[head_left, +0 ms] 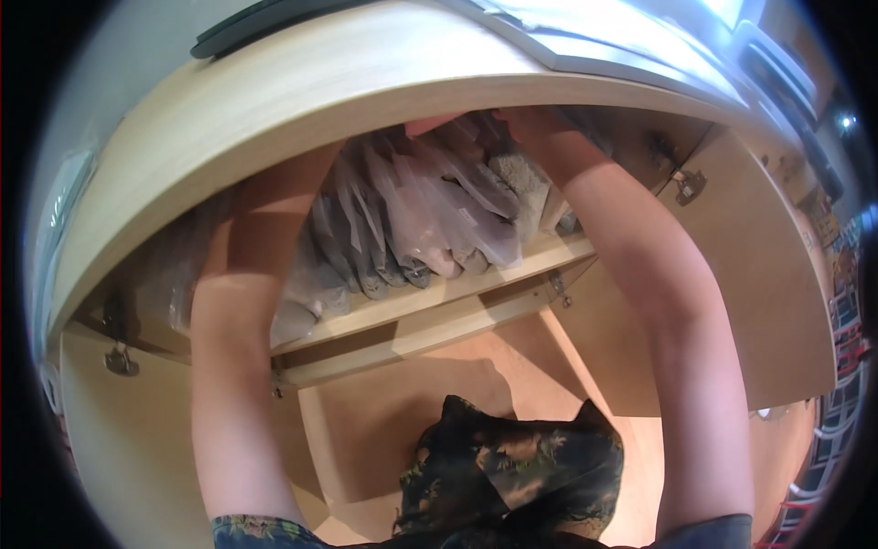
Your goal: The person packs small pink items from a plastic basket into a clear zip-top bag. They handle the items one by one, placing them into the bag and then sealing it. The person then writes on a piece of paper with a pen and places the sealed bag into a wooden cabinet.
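Both my arms reach into a pale wooden cabinet (393, 69) under its top board. Clear plastic bags (430, 210) with grey, pinkish and beige soft contents, perhaps folded fabric, are packed upright in a row on its shelf. My left forearm (261, 229) passes over the left part of the row, and the hand is hidden beneath the board. Part of my right hand (530, 123) shows at the board's edge near the right end of the row; its fingers are hidden. A pink piece (430, 123) shows between my hands, above the bags. What holds it is hidden.
The right cabinet door (732, 274) and left door (128, 430) stand wide on metal hinges. Below the shelf is an open wooden compartment or drawer (366, 430). A dark flat object (265, 23) and a grey-framed panel (585, 55) lie on top.
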Action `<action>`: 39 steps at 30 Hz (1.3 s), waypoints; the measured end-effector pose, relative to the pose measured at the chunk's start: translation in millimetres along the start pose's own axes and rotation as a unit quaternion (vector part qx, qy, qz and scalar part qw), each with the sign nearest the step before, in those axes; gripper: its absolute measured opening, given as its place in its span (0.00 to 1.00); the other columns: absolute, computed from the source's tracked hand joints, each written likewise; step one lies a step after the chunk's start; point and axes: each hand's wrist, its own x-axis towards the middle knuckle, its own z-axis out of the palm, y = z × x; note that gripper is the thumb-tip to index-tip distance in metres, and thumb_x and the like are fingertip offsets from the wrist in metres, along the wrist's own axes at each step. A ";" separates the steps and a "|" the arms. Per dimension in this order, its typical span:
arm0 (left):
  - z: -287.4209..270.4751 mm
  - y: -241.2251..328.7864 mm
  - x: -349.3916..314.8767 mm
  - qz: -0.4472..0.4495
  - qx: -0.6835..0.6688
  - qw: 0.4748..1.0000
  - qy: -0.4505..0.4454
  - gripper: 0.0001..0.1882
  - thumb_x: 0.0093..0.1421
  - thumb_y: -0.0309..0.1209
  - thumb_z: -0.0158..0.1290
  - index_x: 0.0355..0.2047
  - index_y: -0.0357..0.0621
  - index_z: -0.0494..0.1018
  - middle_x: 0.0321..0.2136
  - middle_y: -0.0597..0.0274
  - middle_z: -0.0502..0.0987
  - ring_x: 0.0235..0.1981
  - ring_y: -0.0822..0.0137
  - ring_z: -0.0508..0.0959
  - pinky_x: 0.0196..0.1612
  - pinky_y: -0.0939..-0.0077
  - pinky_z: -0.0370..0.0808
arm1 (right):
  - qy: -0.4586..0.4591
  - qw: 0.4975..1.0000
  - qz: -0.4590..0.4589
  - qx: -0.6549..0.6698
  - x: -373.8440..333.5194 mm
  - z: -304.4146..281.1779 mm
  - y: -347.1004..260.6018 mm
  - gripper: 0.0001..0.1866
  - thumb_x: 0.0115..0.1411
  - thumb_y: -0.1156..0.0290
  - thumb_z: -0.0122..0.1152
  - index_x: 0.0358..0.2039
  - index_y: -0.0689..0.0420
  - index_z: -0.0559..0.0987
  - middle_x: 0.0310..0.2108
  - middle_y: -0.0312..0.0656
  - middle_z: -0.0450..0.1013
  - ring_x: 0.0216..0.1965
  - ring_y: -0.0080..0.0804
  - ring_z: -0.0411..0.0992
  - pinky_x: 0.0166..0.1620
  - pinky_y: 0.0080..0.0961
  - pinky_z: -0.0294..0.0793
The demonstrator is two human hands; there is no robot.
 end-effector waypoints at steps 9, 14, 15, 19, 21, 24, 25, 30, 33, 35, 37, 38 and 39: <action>-26.1 -15.0 18.9 0.016 0.090 0.995 -0.032 0.18 0.64 0.39 0.53 0.50 0.43 0.73 0.49 0.57 0.77 0.49 0.63 0.77 0.52 0.68 0.75 | 0.089 0.970 -0.128 -0.187 78.8 37.5 60.2 0.14 0.64 0.66 0.57 0.48 0.56 0.75 0.39 0.40 0.75 0.37 0.30 0.73 0.36 0.25 0.74; -32.1 -19.0 19.1 0.011 0.153 0.988 -0.022 0.18 0.65 0.39 0.53 0.50 0.43 0.73 0.49 0.57 0.77 0.49 0.63 0.77 0.51 0.67 0.75 | 0.111 0.963 -0.132 -0.205 84.0 40.4 100.9 0.14 0.64 0.65 0.56 0.48 0.56 0.75 0.41 0.40 0.75 0.39 0.31 0.73 0.38 0.25 0.74; -32.7 -18.3 18.6 0.010 0.166 0.986 -0.017 0.18 0.65 0.39 0.53 0.50 0.43 0.73 0.49 0.57 0.77 0.49 0.63 0.77 0.51 0.67 0.75 | 0.111 0.964 -0.133 -0.202 86.1 42.5 106.4 0.14 0.64 0.65 0.56 0.48 0.56 0.75 0.41 0.40 0.76 0.39 0.32 0.74 0.38 0.26 0.75; -17.7 -29.8 34.0 0.007 0.210 0.977 -0.036 0.17 0.65 0.39 0.53 0.50 0.42 0.73 0.49 0.56 0.77 0.48 0.62 0.77 0.50 0.67 0.75 | 0.134 0.955 -0.137 -0.225 92.6 20.4 129.5 0.15 0.64 0.65 0.56 0.49 0.56 0.75 0.42 0.41 0.76 0.41 0.33 0.74 0.39 0.26 0.75; -12.1 -26.7 33.8 0.007 0.239 0.971 -0.029 0.17 0.65 0.39 0.53 0.50 0.42 0.73 0.49 0.56 0.77 0.48 0.62 0.77 0.50 0.67 0.75 | 0.139 0.956 -0.137 -0.219 91.4 24.8 132.2 0.15 0.64 0.65 0.56 0.49 0.57 0.75 0.42 0.41 0.76 0.41 0.33 0.74 0.40 0.26 0.75; -10.1 -35.1 32.1 0.003 0.273 0.962 -0.019 0.17 0.65 0.38 0.53 0.49 0.42 0.73 0.48 0.56 0.77 0.48 0.62 0.77 0.50 0.67 0.75 | 0.133 0.957 -0.137 -0.218 86.6 31.7 140.1 0.16 0.64 0.65 0.55 0.49 0.57 0.76 0.43 0.41 0.76 0.42 0.34 0.74 0.41 0.27 0.75; -9.3 -37.5 31.7 0.000 0.287 0.958 -0.018 0.17 0.65 0.38 0.53 0.49 0.42 0.73 0.48 0.56 0.77 0.48 0.62 0.77 0.49 0.67 0.75 | 0.132 0.958 -0.137 -0.216 83.9 34.8 142.6 0.16 0.64 0.65 0.55 0.50 0.57 0.76 0.43 0.41 0.76 0.43 0.34 0.74 0.41 0.27 0.75; 10.3 -52.8 49.1 0.000 0.331 0.941 -0.065 0.17 0.65 0.38 0.52 0.49 0.42 0.73 0.48 0.56 0.77 0.47 0.62 0.77 0.49 0.66 0.75 | 0.146 0.947 -0.143 -0.247 93.8 23.2 158.9 0.16 0.64 0.64 0.55 0.50 0.57 0.76 0.45 0.42 0.76 0.45 0.35 0.74 0.43 0.27 0.75; 23.7 -43.7 36.9 -0.009 0.379 0.922 -0.082 0.17 0.65 0.38 0.52 0.49 0.41 0.73 0.48 0.56 0.77 0.47 0.62 0.77 0.48 0.66 0.75 | 0.144 0.953 -0.142 -0.226 88.8 43.7 151.7 0.17 0.64 0.64 0.55 0.50 0.58 0.76 0.46 0.42 0.76 0.46 0.36 0.74 0.43 0.28 0.75; 33.4 -41.9 35.6 -0.019 0.411 0.904 -0.112 0.17 0.65 0.38 0.52 0.49 0.41 0.73 0.48 0.56 0.77 0.47 0.62 0.77 0.48 0.66 0.75 | 0.145 0.955 -0.143 -0.214 85.7 57.0 148.8 0.17 0.65 0.64 0.54 0.51 0.58 0.76 0.46 0.43 0.76 0.47 0.36 0.74 0.44 0.28 0.76; 41.1 -70.3 64.8 -0.017 0.416 0.891 -0.181 0.17 0.65 0.38 0.52 0.49 0.41 0.73 0.48 0.56 0.77 0.46 0.62 0.77 0.48 0.66 0.75 | 0.158 0.942 -0.154 -0.251 93.9 35.1 172.0 0.17 0.65 0.64 0.54 0.51 0.58 0.76 0.47 0.43 0.76 0.47 0.37 0.75 0.45 0.28 0.76; 45.6 -86.7 81.5 -0.008 0.436 0.875 -0.210 0.17 0.65 0.38 0.52 0.49 0.41 0.73 0.48 0.56 0.77 0.46 0.62 0.77 0.48 0.65 0.74 | 0.164 0.935 -0.157 -0.274 98.4 22.8 184.8 0.17 0.65 0.64 0.54 0.51 0.58 0.76 0.47 0.43 0.76 0.48 0.37 0.75 0.45 0.28 0.76; 48.8 -88.6 92.0 0.009 0.482 0.849 -0.217 0.17 0.65 0.38 0.52 0.49 0.41 0.73 0.48 0.56 0.77 0.46 0.62 0.77 0.47 0.65 0.74 | 0.173 0.934 -0.155 -0.271 101.8 17.5 181.7 0.17 0.65 0.64 0.54 0.51 0.58 0.76 0.47 0.43 0.76 0.48 0.37 0.75 0.45 0.29 0.76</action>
